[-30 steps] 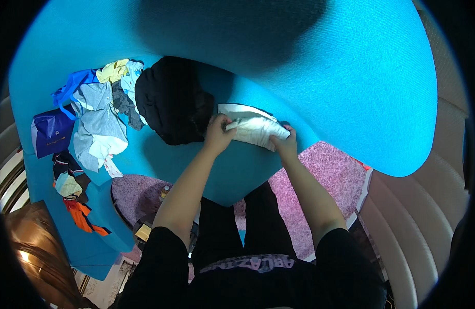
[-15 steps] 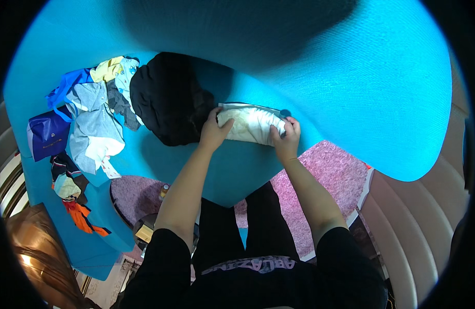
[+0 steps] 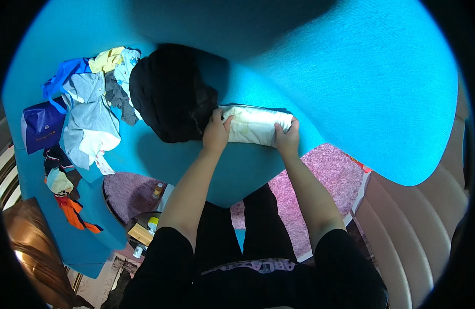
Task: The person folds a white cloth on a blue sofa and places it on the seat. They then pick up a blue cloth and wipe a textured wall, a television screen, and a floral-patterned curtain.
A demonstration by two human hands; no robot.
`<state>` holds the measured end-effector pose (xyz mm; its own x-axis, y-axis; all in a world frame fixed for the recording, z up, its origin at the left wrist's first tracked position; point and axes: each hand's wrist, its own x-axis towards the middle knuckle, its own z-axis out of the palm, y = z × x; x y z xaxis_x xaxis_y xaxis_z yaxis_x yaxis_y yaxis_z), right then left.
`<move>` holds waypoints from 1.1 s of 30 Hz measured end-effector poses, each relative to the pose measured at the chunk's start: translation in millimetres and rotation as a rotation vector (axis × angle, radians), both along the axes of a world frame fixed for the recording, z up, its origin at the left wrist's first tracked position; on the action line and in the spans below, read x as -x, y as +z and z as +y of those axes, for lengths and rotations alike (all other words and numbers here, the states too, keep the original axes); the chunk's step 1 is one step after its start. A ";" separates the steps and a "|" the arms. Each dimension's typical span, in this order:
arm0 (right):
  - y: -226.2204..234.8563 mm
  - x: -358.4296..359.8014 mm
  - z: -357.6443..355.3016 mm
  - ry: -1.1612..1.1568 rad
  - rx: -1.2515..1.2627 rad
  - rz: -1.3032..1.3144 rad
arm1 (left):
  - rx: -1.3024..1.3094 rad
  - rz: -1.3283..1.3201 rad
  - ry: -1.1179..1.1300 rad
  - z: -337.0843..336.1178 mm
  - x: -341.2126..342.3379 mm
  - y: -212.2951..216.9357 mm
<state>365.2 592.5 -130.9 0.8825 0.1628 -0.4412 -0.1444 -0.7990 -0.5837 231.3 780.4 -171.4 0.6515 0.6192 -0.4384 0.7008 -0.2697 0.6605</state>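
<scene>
A folded white cloth [image 3: 255, 125] lies on the blue bedspread [image 3: 320, 67] close to the bed's edge. My left hand [image 3: 217, 132] presses on the cloth's left end, fingers curled over it. At the right end my right hand [image 3: 288, 138] grips the cloth's lower corner. A black garment [image 3: 168, 92] is heaped just left of the cloth, touching my left hand's side.
A pile of mixed clothes [image 3: 90, 116] in grey, blue and yellow lies at the left with a dark blue bag [image 3: 41, 126]. A pink rug [image 3: 330, 180] covers the floor below. Small bottles and boxes [image 3: 147, 226] stand on the floor by my legs.
The white cloth has gone from a loose bundle held between my hands to a flat folded rectangle on the bedspread. Both hands have moved onto its ends.
</scene>
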 end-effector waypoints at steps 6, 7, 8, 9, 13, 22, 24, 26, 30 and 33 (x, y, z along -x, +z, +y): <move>28.8 5.6 26.6 0.647 0.250 -0.668 | -0.496 -0.082 -0.003 -4.8 -6.5 25.4; 28.0 10.9 32.6 0.741 0.204 -0.649 | -0.322 -0.207 -0.218 -5.7 -7.0 27.4; 29.8 20.0 41.8 0.825 0.267 -0.598 | -0.141 -0.328 -0.432 -8.7 -5.8 28.8; 25.2 25.5 42.5 0.878 0.311 -0.568 | -0.325 -0.374 -0.518 -21.8 -10.3 26.3; 6.2 28.8 39.0 0.892 0.395 -0.523 | -0.313 -0.210 -0.509 -19.4 -7.4 10.4; 2.3 27.6 38.7 0.743 0.488 -0.588 | -0.335 -0.128 -0.510 -22.5 -11.7 23.6; 9.2 37.2 42.2 0.696 0.480 -0.571 | -0.379 -0.113 -0.505 -29.3 -17.2 31.2; 10.0 42.8 44.0 0.705 0.478 -0.600 | -0.427 -0.135 -0.482 -37.3 -20.8 35.2; -3.5 38.1 33.9 0.714 0.561 -0.583 | -0.330 -0.174 -0.508 -27.1 -7.6 10.9; -8.7 30.0 21.6 0.604 0.512 -0.591 | -0.328 -0.169 -0.496 -22.5 -6.6 8.3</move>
